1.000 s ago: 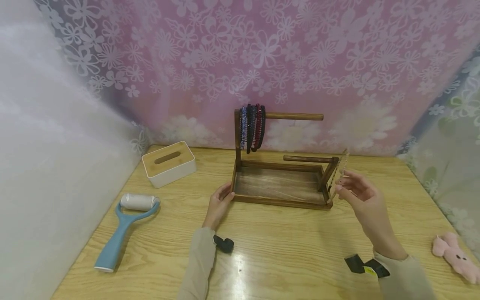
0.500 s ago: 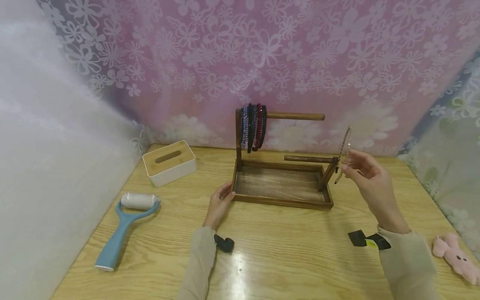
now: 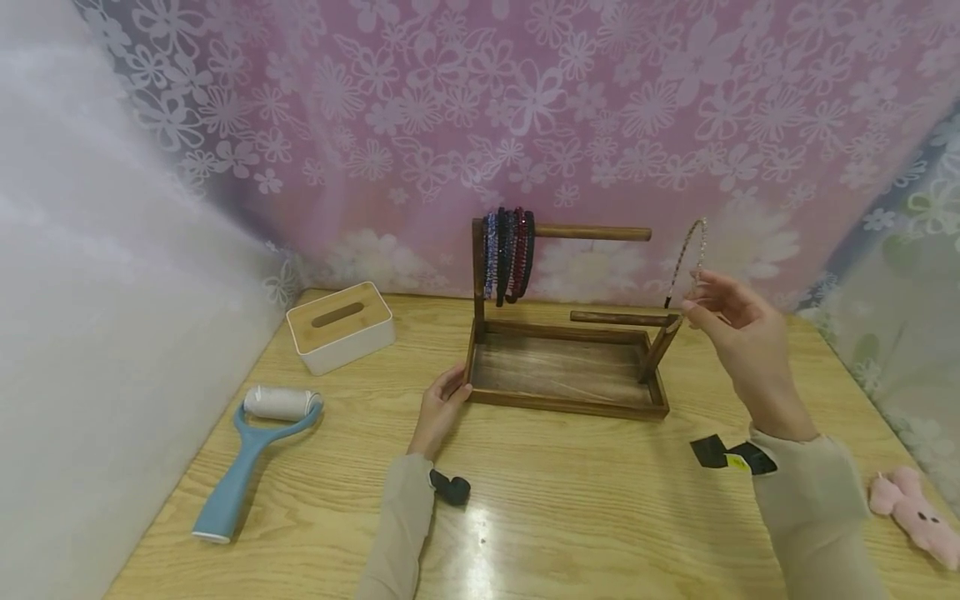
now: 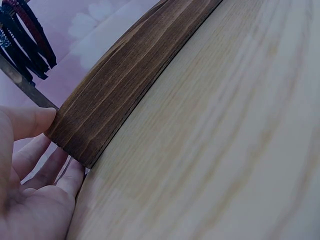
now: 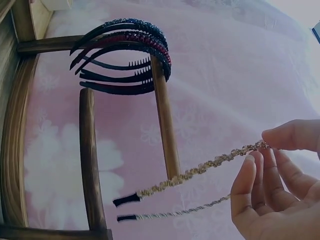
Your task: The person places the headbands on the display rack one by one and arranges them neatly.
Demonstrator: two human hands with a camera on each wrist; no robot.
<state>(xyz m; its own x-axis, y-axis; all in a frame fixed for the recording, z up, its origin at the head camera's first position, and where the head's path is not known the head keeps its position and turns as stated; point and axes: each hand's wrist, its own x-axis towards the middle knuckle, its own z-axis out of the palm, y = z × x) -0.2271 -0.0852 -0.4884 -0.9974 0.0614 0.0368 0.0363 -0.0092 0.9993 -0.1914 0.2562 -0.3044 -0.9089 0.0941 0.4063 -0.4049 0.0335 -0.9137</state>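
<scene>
A dark wooden headband rack (image 3: pixel 566 405) with a tray base, a tall upper bar and a lower bar stands on the table. My left hand (image 3: pixel 438 410) holds the tray's left front corner; the left wrist view shows the thumb on the rim and the fingers at the end. A thin gold beaded headband (image 5: pixel 200 169) is pinched between thumb and fingers of my right hand (image 3: pixel 738 346). It is upright, with its black tips pointing toward the bars. Several dark, blue and red headbands (image 3: pixel 512 258) hang at the upper bar's left end.
To the left sit a white tissue box (image 3: pixel 341 329) with a wooden lid and a blue-handled lint roller (image 3: pixel 243 475). A pink plush toy (image 3: pixel 915 512) lies at the right edge. A flowered pink cloth (image 3: pixel 585 125) hangs behind the table.
My right hand has raised the beaded headband from beside the tray's right end to above the lower bar's post. My left hand stays at the tray corner.
</scene>
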